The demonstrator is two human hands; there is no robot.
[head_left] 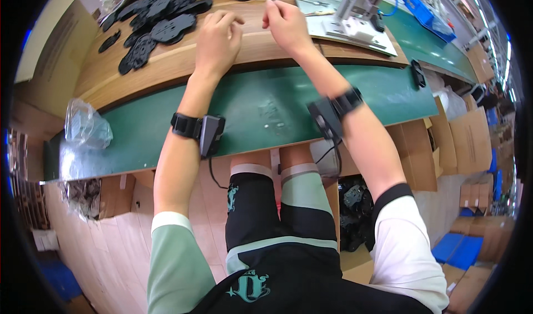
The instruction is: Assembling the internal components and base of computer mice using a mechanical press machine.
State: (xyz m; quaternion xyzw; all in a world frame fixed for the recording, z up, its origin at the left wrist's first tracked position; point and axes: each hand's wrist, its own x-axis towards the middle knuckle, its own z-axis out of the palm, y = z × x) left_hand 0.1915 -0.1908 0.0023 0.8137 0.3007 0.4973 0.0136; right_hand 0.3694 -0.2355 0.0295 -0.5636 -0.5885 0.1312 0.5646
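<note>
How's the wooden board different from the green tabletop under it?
The wooden board is brown with grain; the green tabletop is plain green. The board lies on top; the tabletop is underneath. The board holds black sole-shaped pieces; the tabletop holds clear plastic. Both look flat.

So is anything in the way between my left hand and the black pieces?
Nothing visible: only a strip of the wooden board shows between your left hand and the nearest black piece, to its left.

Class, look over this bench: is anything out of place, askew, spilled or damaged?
Nothing looks clearly spilled or damaged. One small black piece lies left of the jumbled black parts, slightly apart, so it looks stray. Pale marks on the green table are too unclear to identify.
</note>
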